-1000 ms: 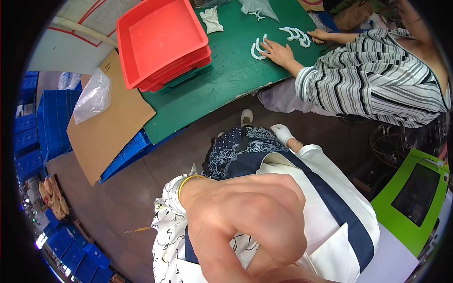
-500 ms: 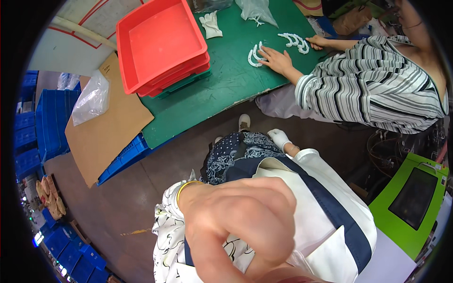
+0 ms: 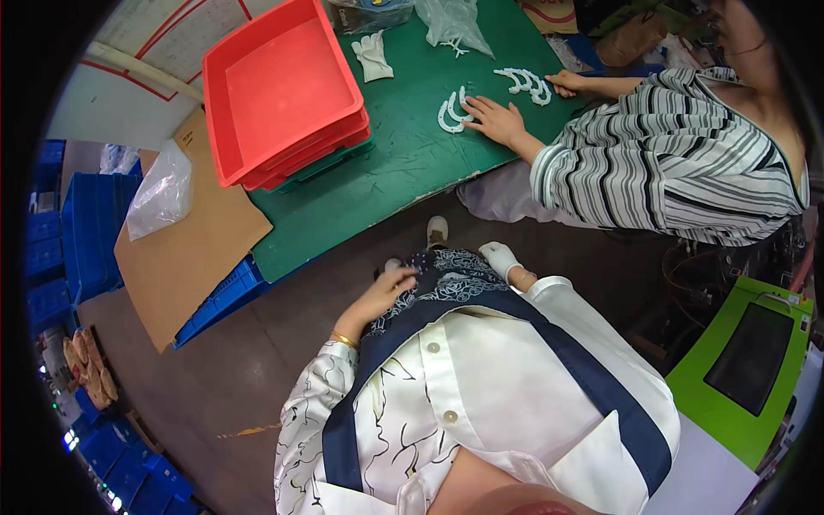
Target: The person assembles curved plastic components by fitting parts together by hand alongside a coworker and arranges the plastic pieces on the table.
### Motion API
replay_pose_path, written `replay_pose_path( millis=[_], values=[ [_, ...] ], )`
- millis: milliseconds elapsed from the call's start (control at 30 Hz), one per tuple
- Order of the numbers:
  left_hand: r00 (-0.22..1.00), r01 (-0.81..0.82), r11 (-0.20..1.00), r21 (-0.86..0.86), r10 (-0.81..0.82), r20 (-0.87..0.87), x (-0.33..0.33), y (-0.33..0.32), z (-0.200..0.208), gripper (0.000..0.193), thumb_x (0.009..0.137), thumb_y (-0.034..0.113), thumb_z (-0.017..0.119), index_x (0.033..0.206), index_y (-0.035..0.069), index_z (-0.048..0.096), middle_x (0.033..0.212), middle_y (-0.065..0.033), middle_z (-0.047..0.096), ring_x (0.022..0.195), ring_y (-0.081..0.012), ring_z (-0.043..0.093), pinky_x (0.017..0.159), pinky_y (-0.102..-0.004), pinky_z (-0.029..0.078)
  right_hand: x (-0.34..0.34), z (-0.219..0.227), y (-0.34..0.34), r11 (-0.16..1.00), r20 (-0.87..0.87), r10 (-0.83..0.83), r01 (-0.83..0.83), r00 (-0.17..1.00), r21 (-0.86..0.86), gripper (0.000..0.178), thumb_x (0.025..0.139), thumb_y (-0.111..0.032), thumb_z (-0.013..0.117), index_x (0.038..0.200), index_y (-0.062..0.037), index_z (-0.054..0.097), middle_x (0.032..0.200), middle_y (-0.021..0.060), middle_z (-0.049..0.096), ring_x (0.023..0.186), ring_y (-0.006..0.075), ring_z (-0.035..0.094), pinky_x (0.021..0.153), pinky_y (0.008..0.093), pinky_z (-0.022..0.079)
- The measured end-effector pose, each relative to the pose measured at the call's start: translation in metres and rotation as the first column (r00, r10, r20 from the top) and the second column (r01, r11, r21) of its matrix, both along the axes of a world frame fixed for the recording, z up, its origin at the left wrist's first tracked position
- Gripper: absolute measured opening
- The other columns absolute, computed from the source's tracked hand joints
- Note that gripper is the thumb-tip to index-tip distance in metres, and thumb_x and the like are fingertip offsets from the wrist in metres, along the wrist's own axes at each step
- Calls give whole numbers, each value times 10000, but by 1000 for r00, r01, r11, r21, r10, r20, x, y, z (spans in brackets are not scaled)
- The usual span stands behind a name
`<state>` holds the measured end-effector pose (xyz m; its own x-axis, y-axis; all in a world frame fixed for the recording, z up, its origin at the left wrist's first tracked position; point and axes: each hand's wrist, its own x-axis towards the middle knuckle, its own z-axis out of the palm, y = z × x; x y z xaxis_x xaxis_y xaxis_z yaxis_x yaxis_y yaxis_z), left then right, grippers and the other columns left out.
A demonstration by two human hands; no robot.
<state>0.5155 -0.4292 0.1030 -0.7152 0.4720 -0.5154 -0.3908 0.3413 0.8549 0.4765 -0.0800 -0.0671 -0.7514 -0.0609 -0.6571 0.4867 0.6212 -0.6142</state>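
My left hand (image 3: 390,289), bare with a yellow bangle at the wrist, is low in front of my patterned dark apron (image 3: 455,276). Its fingers are loosely stretched toward the apron, and I see nothing in them. My right hand (image 3: 499,259) wears a white glove and hangs at the apron's right side. How its fingers are bent is hard to make out. On the green table (image 3: 395,167) ahead lie white curved pieces (image 3: 451,112), under a co-worker's hand (image 3: 496,120). The co-worker's other hand touches a second group of white curved pieces (image 3: 525,84).
Stacked red trays (image 3: 279,94) stand on the table's left, beside a white glove (image 3: 372,58) and clear plastic bags (image 3: 455,21). A cardboard sheet (image 3: 193,257) with a plastic bag leans at the left, near blue crates (image 3: 94,232). A green machine (image 3: 738,360) stands at the right.
My left hand has moved from close before the camera down and away to the front of my apron. My right hand and the co-worker's hands have hardly moved; the view has shifted slightly.
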Motion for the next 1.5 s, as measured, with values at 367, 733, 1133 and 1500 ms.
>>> replay_pose_path(
  millis=[367, 733, 1133, 1500],
  values=[
    [955, -289, 875, -390, 290, -58, 49, -42, -117, 418, 951, 313, 590, 1249, 20, 605, 1211, -173, 611, 1103, -323, 604, 982, -376, 453, -7, 0, -9, 999, -16, 35, -35, 999, -19, 311, 950, -260, 566, 1060, 2, 694, 914, 115, 701, 812, 188, 635, 772, 315, 495],
    [739, -672, 644, -366, 620, -264, 41, -59, -136, 232, 896, 208, 663, 983, -3, 702, 910, -144, 720, 877, -252, 679, 801, -352, 523, -10, -1, 2, 1000, -42, 6, -6, 999, -12, 308, 945, -246, 561, 1069, 1, 698, 947, 119, 712, 807, 190, 644, 770, 318, 503],
    [430, -609, 773, -176, 508, 746, 122, -64, -188, 593, 1009, 505, 490, 1274, -14, 599, 1127, -64, 693, 998, -116, 634, 892, -239, 475, -31, 17, -10, 1000, -102, 28, -27, 994, 11, 296, 934, -272, 561, 1017, -23, 698, 987, 193, 699, 944, 339, 668, 852, 386, 511],
    [843, -406, 896, 180, 443, -305, 207, -50, -228, 484, 1028, 428, 464, 1335, 59, 531, 1266, -169, 604, 1167, -252, 551, 1004, -320, 416, -227, 113, -67, 957, -603, 83, 106, 794, 271, 392, 952, -270, 549, 1314, -121, 525, 1063, 160, 664, 938, 367, 648, 825, 471, 509]
  ],
)
